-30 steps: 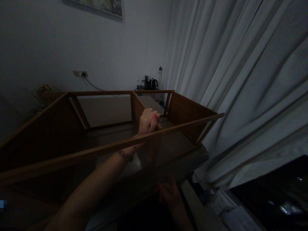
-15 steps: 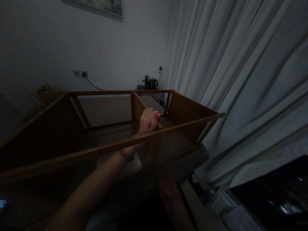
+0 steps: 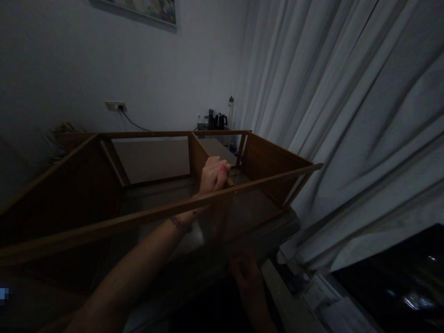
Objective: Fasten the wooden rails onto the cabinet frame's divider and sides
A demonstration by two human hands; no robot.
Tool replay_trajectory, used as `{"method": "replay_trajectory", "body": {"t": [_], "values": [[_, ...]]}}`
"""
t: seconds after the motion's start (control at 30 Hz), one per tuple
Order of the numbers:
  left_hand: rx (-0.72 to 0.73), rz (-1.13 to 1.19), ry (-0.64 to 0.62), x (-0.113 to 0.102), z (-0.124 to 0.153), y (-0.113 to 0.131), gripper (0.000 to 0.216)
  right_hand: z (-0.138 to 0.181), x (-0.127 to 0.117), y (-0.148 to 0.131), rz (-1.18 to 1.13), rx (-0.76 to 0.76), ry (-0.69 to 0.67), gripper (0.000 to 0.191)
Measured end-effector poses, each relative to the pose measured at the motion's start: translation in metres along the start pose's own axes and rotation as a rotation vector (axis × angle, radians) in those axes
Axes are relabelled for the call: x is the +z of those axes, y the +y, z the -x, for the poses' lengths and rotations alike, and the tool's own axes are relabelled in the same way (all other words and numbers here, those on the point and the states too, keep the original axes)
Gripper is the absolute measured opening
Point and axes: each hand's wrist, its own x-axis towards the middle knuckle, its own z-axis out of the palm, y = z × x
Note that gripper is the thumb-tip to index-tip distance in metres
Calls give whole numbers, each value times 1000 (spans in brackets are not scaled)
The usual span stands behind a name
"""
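Observation:
My left hand [image 3: 212, 175] reaches under the near rail and is closed over the top edge of the wooden divider [image 3: 200, 152] in the middle of an open wooden frame [image 3: 152, 209]. The thumb lies on the near side, its nail painted pink. Below the frame's near edge, low in the view, is my right hand [image 3: 247, 273], which looks bent at the fingers. Deep shadow hides its fingertips, so I cannot tell whether it holds anything. The frame has solid end panels and thin rails, and rests on a dark padded surface [image 3: 277, 225].
Long pale curtains [image 3: 333, 115] hang along the right side. Beyond the frame, a black kettle [image 3: 220, 121] stands on a small table near the corner. A wall socket [image 3: 116, 106] has a black cord plugged in. At lower right are papers [image 3: 322, 291] and a glossy black screen-like surface [image 3: 398, 277].
My right hand has shifted slightly, its fingers now more bent below the frame's near edge. My left hand keeps its hold on the divider, and the frame has hardly moved.

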Motion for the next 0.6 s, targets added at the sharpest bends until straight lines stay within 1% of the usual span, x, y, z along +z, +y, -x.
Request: {"method": "replay_trajectory", "body": {"t": [0.07,0.13,0.23,0.3,0.37,0.43,0.53,0.6], "values": [[10,12,5,0,0,0,48,-3,1,0,-139,137,-50,39],[11,18,11,0,-1,0,47,-4,4,3,-289,239,-63,45],[14,20,18,1,-1,0,47,-4,8,6,-497,349,-33,50],[11,17,22,2,-1,0,48,-3,8,4,-583,413,-23,53],[7,12,21,2,-1,0,48,-2,8,0,-596,458,-25,53],[6,3,15,2,-1,0,48,0,6,-3,-558,464,-43,49],[10,11,26,1,0,0,48,0,5,-5,-492,429,-78,45],[7,23,30,0,0,1,48,0,5,-5,-396,360,-73,44]]}}
